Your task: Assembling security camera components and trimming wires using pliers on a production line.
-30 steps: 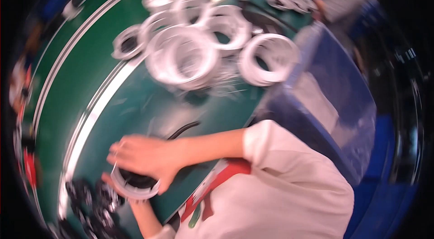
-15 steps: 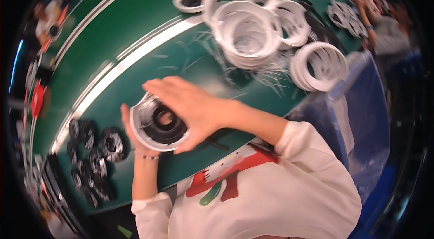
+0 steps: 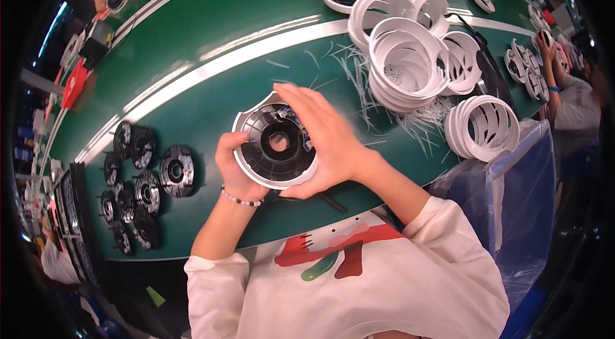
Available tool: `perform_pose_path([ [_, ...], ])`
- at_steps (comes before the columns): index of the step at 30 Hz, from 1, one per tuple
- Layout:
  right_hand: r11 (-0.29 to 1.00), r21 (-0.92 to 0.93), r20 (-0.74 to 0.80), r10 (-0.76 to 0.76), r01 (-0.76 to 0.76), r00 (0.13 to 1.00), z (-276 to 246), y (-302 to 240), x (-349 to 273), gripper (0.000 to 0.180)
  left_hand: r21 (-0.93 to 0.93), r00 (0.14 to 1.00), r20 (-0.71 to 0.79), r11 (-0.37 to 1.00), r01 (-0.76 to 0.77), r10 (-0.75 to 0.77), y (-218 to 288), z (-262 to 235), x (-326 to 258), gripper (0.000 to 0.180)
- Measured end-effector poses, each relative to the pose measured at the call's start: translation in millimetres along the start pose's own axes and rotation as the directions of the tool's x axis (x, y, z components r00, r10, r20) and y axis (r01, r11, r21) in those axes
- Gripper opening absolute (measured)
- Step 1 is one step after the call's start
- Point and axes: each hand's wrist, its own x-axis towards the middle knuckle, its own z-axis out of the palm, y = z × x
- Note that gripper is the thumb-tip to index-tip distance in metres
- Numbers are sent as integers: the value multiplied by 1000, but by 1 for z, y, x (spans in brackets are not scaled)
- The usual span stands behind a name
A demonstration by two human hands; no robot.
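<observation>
On my feed, black ring-shaped parts [image 3: 155, 189] cluster leftmost on the green surface [image 3: 218, 108]. Next, I see the left hand [image 3: 234, 165], thumb on the rim and other fingers hidden, supporting a white round housing [image 3: 256, 109] with a black insert [image 3: 266, 161] above the surface. The right hand [image 3: 333, 147] clasps its opposite side, fingers close together, left of stacked white rings [image 3: 403, 99] and a blue bin [image 3: 522, 204].

Left hand [image 3: 238, 171] cupping the housing [image 3: 264, 154] from its lower left; right hand [image 3: 330, 150] spanning its right side, fingers [image 3: 306, 105] extended, wrist [image 3: 365, 165] straight

No legible words, no readable numbers, no label, brand or sign clear enough to read
</observation>
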Motion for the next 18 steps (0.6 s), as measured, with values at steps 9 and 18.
perform_pose_path([
  [9, 983, -173, -257, -100, 56, 961, -13, -5, -21, 73, 52, 991, -107, 996, -74, 79, 45, -1, 72, 46],
  [18, 694, -650, -414, 17, -309, 910, -89, 5, -26, 24, 292, 977, -184, 955, -47, 104, 97, -55, 246, 42],
])
